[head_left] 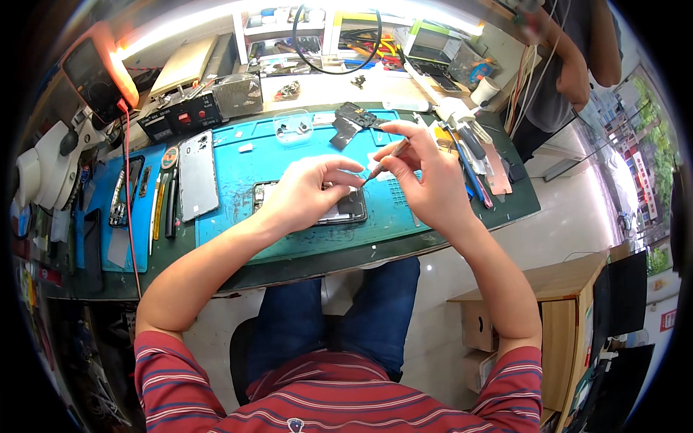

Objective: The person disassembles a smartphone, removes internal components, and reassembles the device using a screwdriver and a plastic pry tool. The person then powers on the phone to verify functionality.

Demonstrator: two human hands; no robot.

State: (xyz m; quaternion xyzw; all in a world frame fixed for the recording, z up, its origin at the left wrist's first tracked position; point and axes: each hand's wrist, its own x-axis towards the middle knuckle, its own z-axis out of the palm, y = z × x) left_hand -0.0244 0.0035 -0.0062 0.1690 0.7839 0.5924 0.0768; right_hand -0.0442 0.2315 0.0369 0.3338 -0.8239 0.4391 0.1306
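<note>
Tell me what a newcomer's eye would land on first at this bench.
First, the two hands meeting at the middle of the blue work mat: the right hand holds a slim screwdriver, its tip by the left hand, which rests on an opened phone. To the left lies a silver phone back cover. A meter with an orange casing stands at the far left corner.

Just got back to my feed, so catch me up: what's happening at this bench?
A person seated at a workbench is working on an opened phone lying on a blue repair mat. The left hand rests on the phone, fingertips pinched just above it. The right hand holds a slim screwdriver-like tool, its tip pointing down toward the left fingertips. A detached back cover lies to the left, beside hand tools.
</note>
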